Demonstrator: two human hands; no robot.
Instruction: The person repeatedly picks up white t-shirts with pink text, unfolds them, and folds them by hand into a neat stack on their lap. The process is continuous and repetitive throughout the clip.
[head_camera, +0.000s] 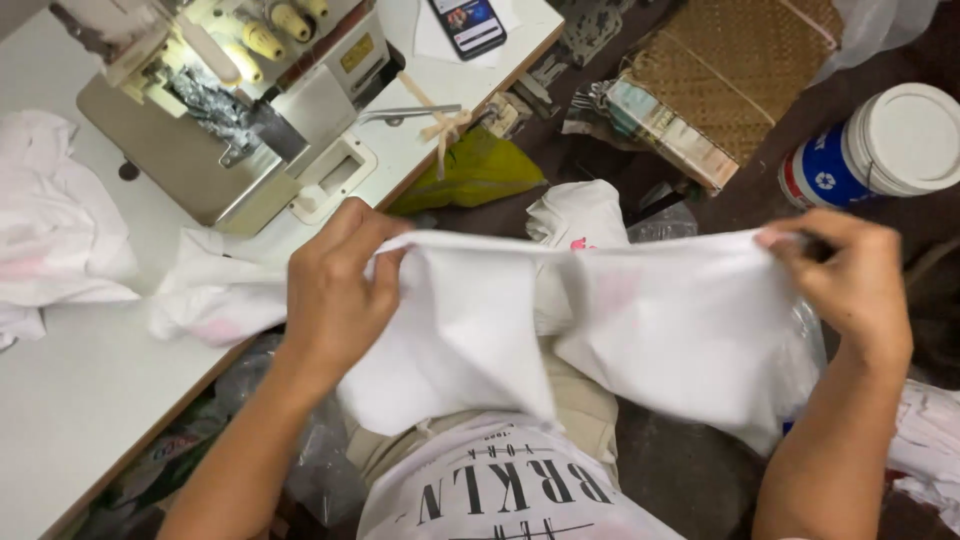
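A piece of white fabric (640, 320) is stretched between both my hands above my lap. My left hand (335, 290) pinches its top edge at the left end, close to the sewing table's corner. My right hand (850, 280) grips the same edge at the right end, fingers curled over it. The cloth hangs down in folds in front of my printed white shirt (500, 485). A faint pink mark shows through the fabric.
A sewing machine (220, 110) stands on the white table (70, 390) at upper left, with white cloth pieces (50, 230) beside it, a phone (468, 24) and scissors (410, 114). A lidded plastic tub (880, 150), woven mat (740, 70) and more fabric (930, 450) lie around.
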